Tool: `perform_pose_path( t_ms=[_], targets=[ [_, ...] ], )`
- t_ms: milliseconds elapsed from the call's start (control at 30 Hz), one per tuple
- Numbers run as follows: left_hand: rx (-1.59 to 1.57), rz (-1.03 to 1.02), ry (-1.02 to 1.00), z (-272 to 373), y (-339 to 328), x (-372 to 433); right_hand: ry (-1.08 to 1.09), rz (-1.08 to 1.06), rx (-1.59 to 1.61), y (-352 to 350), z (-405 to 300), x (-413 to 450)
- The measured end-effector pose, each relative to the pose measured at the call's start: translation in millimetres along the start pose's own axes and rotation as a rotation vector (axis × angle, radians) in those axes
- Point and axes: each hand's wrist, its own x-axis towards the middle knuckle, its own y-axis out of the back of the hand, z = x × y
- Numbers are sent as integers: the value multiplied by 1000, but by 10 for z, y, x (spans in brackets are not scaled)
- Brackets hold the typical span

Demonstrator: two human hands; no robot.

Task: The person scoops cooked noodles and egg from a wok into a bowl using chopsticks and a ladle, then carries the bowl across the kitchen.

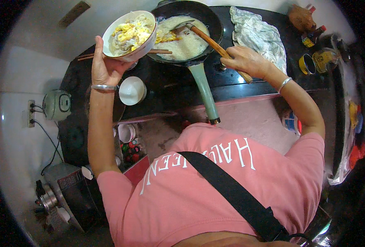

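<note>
My left hand grips a white bowl from below and tilts it slightly, left of the wok. Noodles and yellow egg fill the bowl. In my right hand is the wooden handle of a spatula; its metal blade dips into the pale, frothy broth. The dark wok holds this broth with some egg near its left side, and its green handle points towards me. A pair of chopsticks lies behind the bowl, tips near the wok's rim, partly hidden.
An empty-looking white bowl stands on the black counter below my left hand. Right of the wok lies a crumpled cloth. Further right are a yellow tin, a jar and bottles. A green appliance sits at the left wall.
</note>
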Motion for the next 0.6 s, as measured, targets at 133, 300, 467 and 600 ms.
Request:
perform_pose_path(
  t_ms=[133, 300, 467, 600],
  targets=[
    [5, 8, -32, 11, -80, -59, 25, 348, -164, -25, -59, -43],
    [12, -9, -25, 69, -213, -128, -179, 559, 831, 119, -560, 294],
    [-66, -47, -14, 88, -554, -224, -387, 281, 2271, 297, -1115, 934],
    [-61, -146, -15, 61, -637, -253, -126, 534, 2750, 127, -1048, 1254]
  ],
)
